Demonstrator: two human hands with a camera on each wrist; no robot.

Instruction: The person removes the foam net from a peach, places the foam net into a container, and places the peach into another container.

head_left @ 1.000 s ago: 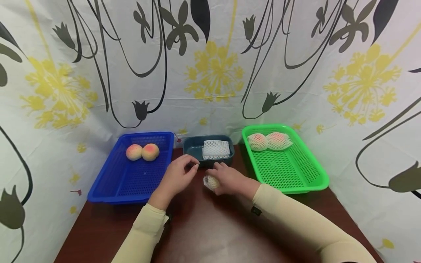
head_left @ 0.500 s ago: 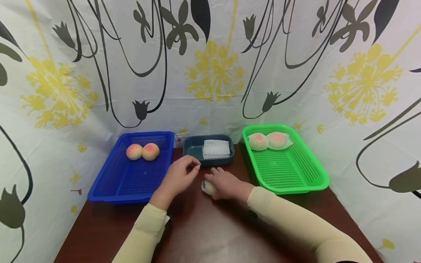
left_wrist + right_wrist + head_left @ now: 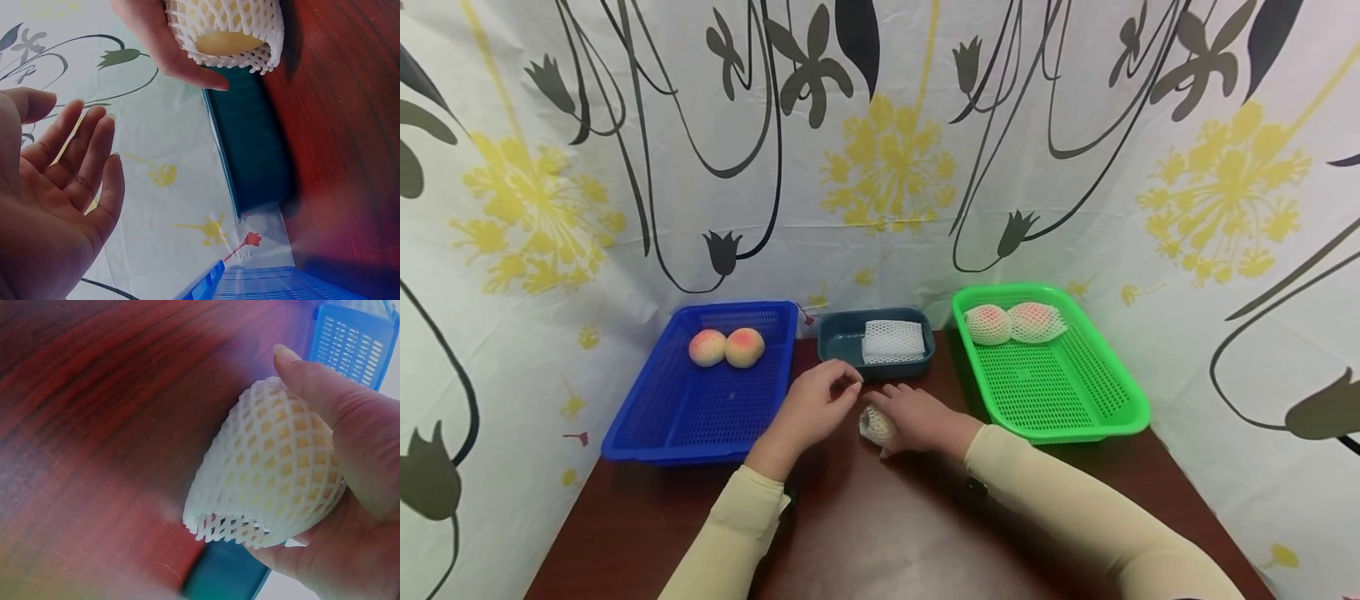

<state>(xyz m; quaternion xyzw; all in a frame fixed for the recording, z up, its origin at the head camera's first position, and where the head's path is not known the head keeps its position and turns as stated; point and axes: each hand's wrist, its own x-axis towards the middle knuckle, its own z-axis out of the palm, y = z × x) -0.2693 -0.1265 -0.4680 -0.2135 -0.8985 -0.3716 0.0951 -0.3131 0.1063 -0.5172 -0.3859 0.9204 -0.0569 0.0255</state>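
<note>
A peach in a white foam net sleeve (image 3: pixel 876 426) is held in my right hand (image 3: pixel 917 418) low over the table, in front of the small teal tray. The right wrist view has the thumb and fingers curled round the netted peach (image 3: pixel 275 456). In the left wrist view, yellow skin shows through the open end of the netting (image 3: pixel 215 59). Just left of the peach and apart from it is my left hand (image 3: pixel 808 408), its fingers loosely bent. Nothing lies in its palm (image 3: pixel 56 212) in the left wrist view.
At the left stands a blue basket (image 3: pixel 730 425) with two bare peaches (image 3: pixel 725 347). The teal tray (image 3: pixel 838 343) holds white foam nets (image 3: pixel 892 341). Two netted peaches (image 3: pixel 1015 323) lie in a green basket (image 3: pixel 1052 400) at the right. A patterned cloth hangs behind.
My right hand has come slightly left and nearer to me with the netted peach, which has turned a little. My left hand has shifted slightly right and toward me.
</note>
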